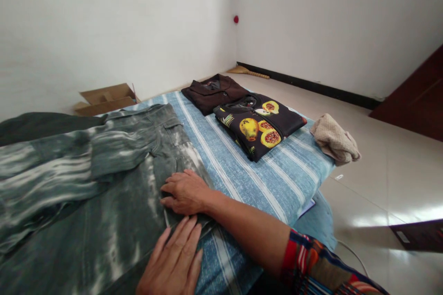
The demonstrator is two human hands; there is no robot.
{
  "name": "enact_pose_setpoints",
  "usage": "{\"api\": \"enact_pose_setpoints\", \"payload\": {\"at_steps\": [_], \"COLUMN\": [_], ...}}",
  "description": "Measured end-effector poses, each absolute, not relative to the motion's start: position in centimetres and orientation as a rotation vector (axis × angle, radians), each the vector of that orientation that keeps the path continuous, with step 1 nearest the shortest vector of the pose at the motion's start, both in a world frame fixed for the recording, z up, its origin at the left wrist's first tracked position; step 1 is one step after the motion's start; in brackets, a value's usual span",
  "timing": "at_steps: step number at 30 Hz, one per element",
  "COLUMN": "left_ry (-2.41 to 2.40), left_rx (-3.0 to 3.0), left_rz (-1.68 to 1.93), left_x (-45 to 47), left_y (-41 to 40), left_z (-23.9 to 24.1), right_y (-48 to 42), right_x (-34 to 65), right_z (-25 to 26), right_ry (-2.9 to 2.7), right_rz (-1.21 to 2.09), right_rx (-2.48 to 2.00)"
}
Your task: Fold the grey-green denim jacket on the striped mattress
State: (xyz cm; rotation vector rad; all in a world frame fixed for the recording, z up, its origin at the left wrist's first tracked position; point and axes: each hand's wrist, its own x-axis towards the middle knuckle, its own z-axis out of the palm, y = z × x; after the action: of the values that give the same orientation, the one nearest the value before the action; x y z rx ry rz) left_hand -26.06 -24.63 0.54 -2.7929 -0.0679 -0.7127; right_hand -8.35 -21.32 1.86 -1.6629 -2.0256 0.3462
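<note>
Jeans (104,179), seemingly one pair, under two hands (185,192).

Quick count: 2 hands (185,192) (172,262), 1 pair of jeans (104,175), 2 folded shirts (214,92) (259,126), 1 beige cloth (335,140), 1 cardboard box (105,98), 1 broom (247,72), 1 striped bed (249,170).
</note>
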Motion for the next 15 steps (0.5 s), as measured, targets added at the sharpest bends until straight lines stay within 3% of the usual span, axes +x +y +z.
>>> {"api": "enact_pose_setpoints", "payload": {"at_steps": [15], "left_ry": [-0.133], "left_rx": [-2.863], "left_rz": [-0.736], "left_x": [-25.8], "left_y": [-25.3], "left_z": [1.2], "right_y": [-21.8], "right_x": [-9.2], "right_z": [0.9], "right_ry": [-2.064], "right_rz": [0.220], "right_rx": [-1.699]}}
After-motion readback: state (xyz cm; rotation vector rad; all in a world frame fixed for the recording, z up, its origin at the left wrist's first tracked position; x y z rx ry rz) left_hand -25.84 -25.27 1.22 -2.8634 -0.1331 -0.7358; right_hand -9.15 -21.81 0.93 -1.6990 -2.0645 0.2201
